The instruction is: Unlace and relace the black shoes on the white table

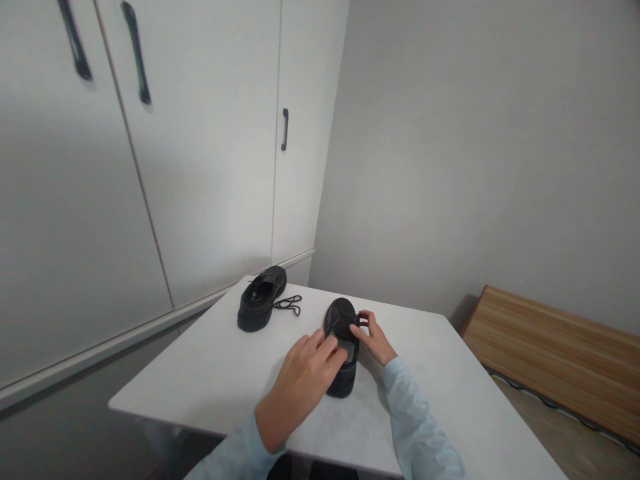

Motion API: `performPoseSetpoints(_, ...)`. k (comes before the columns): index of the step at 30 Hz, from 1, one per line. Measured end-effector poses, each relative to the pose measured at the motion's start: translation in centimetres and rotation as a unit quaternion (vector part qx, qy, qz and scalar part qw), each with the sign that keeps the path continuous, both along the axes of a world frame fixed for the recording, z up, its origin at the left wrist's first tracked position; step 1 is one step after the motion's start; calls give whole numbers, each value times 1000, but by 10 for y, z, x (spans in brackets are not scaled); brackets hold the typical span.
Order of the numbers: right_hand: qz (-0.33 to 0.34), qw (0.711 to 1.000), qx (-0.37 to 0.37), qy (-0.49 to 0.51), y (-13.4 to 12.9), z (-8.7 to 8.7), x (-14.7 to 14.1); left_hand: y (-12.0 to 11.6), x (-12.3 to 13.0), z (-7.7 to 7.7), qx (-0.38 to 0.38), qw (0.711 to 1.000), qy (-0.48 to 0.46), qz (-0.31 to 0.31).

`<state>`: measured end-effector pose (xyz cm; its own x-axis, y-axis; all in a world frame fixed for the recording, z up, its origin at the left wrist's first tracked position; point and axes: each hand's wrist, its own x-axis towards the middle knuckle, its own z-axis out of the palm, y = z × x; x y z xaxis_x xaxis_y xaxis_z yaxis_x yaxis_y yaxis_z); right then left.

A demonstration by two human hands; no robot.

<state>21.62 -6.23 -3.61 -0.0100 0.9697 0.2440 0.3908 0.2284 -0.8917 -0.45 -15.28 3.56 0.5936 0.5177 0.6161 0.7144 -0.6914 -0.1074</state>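
A black shoe (343, 383) stands upright on the white table, its heel toward me and its toe pointing away. Across its opening from the left reaches my left hand (306, 373), fingers curled and closed at the shoe's upper; what lies under the fingertips is hidden. My right hand (373, 338) is at the shoe's right side, thumb on top and fingers bent round the edge near the front. The matching black shoe (256, 313) rests farther left, with a looped black lace (289, 304) trailing onto the table beside it.
The white table (210, 373) has its far edge near a grey wall (475, 167). White cupboards (210, 147) with dark handles run along the left. At right is a wooden board or bench top (555, 360), with a dark cable along its lower edge.
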Motion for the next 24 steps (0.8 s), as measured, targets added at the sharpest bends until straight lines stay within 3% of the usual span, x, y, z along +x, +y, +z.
performPoseSetpoints(3, -3, 1000, 3, -2, 0, 0, 0, -7, -9, 4, -57, 998, -9, 8)
performPoseSetpoints(6, -6, 1000, 8, -3, 0, -1, 0, -5, -14, 17, -176, 983, -52, -23)
performPoseSetpoints(8, -3, 1000, 12, -2, 0, -1, 0, 3, -12, 26, -254, 962, -95, -41)
performPoseSetpoints(11, 0, 1000, 12, -8, 0, -1, 0, 24, -6, 36, -322, 940, -114, -19)
performPoseSetpoints(18, -6, 1000, 8, 1, -1, -1, 1, 64, 19, 28, -339, 935, -13, 106)
performPoseSetpoints(24, -6, 1000, 15, 2, 0, -3, 2, 63, 26, 23, -333, 935, 29, 118)
